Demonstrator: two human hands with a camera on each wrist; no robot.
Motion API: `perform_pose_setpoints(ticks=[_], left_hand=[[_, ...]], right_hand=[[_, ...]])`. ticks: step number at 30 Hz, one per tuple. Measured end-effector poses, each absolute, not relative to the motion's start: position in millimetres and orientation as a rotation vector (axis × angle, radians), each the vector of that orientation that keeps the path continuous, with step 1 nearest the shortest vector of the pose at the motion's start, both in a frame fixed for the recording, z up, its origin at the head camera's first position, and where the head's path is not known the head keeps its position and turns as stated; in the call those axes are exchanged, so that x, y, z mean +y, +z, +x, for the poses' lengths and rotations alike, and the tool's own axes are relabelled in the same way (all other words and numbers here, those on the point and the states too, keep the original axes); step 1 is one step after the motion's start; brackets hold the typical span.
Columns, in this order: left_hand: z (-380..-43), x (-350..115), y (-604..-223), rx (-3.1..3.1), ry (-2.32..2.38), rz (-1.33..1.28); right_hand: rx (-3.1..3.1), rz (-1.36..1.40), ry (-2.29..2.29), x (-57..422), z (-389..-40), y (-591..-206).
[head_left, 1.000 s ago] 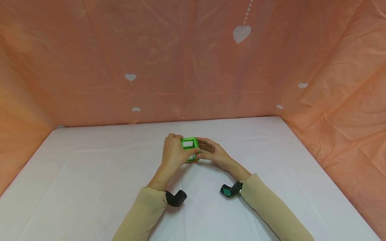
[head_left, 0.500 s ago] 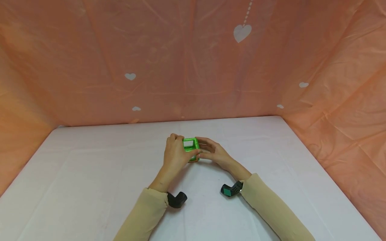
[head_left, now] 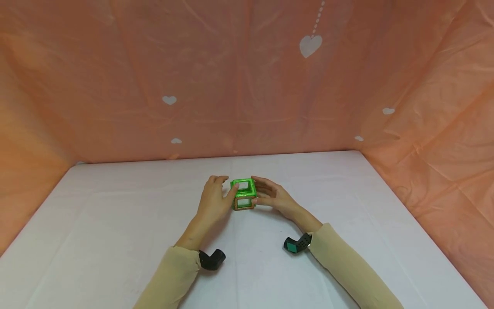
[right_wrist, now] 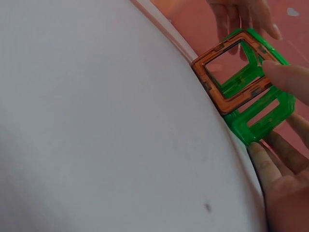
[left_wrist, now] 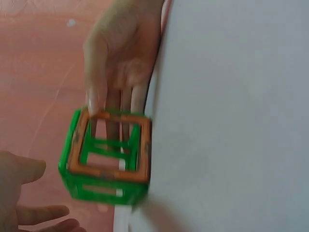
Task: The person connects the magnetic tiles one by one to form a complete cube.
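A small cube of magnetic tiles [head_left: 245, 194] sits on the white table, its sides see-through green frames. Facing me is an orange square tile [left_wrist: 144, 150], which closes the cube's near side. My right hand [head_left: 283, 201] holds the cube from the right, with the thumb on the orange tile's edge and the fingers along the green side [right_wrist: 260, 121]. To the left, my left hand [head_left: 213, 201] is spread beside the cube. In the left wrist view a gap shows between its fingers [left_wrist: 43, 213] and the green frame.
The white-covered table [head_left: 115, 240] reaches back to an orange curtain [head_left: 239, 86] with white hearts, which also hangs on both sides. A black wrist camera [head_left: 212, 260] sticks out from the left sleeve, another camera [head_left: 297, 243] from the right one.
My left hand has let go of the cube and moved left, uncovering its orange front. The right hand has stayed in place at the cube's right side.
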State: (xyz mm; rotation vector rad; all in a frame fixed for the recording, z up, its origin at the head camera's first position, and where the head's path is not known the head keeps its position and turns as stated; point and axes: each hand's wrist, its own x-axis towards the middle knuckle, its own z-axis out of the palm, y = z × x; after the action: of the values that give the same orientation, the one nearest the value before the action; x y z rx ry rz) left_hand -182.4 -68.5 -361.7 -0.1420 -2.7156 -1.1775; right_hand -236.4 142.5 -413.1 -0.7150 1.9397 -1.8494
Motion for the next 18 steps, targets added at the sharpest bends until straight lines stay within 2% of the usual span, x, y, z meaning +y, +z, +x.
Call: perform_pose_setpoints(ticks=[8, 18], left_hand=[[-182.3, -90.0, -370.7, -2.689, -1.117, -0.122], [-181.5, -95.5, -374.7, -2.672, -1.103, -0.153]], right_hand=[[1.937, -0.717, -1.824, 147.0, -237.5, -411.8], [1.938, -0.644, -1.830, 151.7, -234.3, -402.2]])
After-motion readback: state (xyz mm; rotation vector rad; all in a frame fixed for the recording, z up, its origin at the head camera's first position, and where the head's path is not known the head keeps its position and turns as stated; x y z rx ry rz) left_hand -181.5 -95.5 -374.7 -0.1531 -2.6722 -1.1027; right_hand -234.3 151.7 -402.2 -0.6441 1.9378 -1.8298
